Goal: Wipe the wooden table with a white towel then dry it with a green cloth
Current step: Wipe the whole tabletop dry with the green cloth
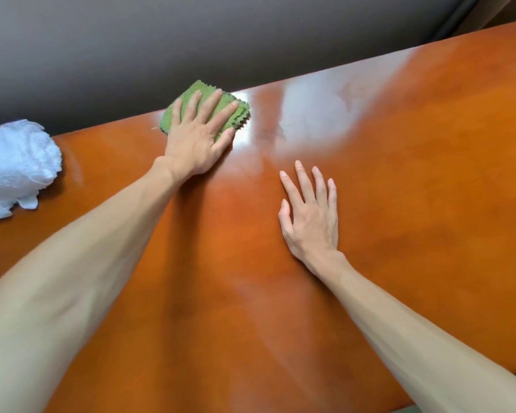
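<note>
Fingers (213, 107) of the left hand (195, 144) press flat, spread, on the green cloth (191, 93) at the surface (399, 204) edge; it may slip off.

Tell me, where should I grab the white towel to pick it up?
Pinch the bunched top of the white towel, coming straight down from above. It lies crumpled in a heap at the table's left end, so its raised folds give fingers something to close on. The right hand is free; the left hand presses the green cloth.

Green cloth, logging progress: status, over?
Left hand flat on green cloth, far table edge. Right hand empty. White towel aside.
</note>
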`<state>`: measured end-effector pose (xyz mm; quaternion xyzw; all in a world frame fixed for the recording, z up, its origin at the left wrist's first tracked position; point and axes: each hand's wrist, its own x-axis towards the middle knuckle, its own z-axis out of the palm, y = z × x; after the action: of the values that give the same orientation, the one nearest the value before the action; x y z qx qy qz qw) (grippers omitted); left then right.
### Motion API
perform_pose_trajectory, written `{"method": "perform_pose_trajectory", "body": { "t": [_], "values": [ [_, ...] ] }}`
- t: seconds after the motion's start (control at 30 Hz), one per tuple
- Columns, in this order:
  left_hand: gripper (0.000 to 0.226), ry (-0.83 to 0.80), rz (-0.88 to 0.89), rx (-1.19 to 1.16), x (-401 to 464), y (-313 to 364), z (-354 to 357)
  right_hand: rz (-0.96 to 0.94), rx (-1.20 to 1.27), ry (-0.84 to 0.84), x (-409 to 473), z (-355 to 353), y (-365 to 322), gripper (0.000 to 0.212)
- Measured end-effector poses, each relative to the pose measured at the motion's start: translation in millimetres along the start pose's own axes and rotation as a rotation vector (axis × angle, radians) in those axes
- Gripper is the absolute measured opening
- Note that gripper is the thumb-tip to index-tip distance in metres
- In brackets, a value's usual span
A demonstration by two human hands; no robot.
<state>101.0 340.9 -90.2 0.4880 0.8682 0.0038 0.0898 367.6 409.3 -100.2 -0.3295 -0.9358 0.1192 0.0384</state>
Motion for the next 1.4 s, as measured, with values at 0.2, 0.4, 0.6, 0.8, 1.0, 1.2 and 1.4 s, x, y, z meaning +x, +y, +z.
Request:
{"method": "perform_pose_trajectory", "body": {
  "t": [0.2, 0.4, 0.6, 0.8, 1.0, 1.2, 1.4],
  "values": [
    [0.06, 0.022, 0.068, 0.04, -36.2, 23.4, 7.4, -0.004, 0.007, 0.004, 2.5, -2.1, -3.1, 0.056],
    [0.055, 0.055, 0.287, 0.014, -170.5, 85.8, 40.1, 0.003, 0.016, 0.004, 2.4, -3.5, -2.7, 0.058],
    [0.068, -0.09, 0.448, 0.095, -313.9, 162.7, 72.8, 0.008, 0.007, -0.002, 2.2, -4.7, -2.5, 0.057],
    [0.066, -0.039, 0.445, -0.005, -283.4, 142.7, 66.7, 0.012, 0.006, 0.007, 1.9, -1.9, -2.0, 0.057],
    [0.056, 0.065, 0.186, -0.043, -127.9, 40.0, 35.3, 0.014, 0.003, 0.007, 2.2, -3.0, -2.4, 0.057],
    [0.063, -0.022, -0.002, 0.003, -18.1, -41.3, -3.5, 0.02, -0.022, -0.006, 2.3, -1.6, -1.5, 0.057],
    [0.059, 0.036, -0.009, 0.021, -41.3, -30.3, 7.2, 0.013, -0.015, 0.012, 2.5, -0.3, -2.4, 0.057]
  ]
}}
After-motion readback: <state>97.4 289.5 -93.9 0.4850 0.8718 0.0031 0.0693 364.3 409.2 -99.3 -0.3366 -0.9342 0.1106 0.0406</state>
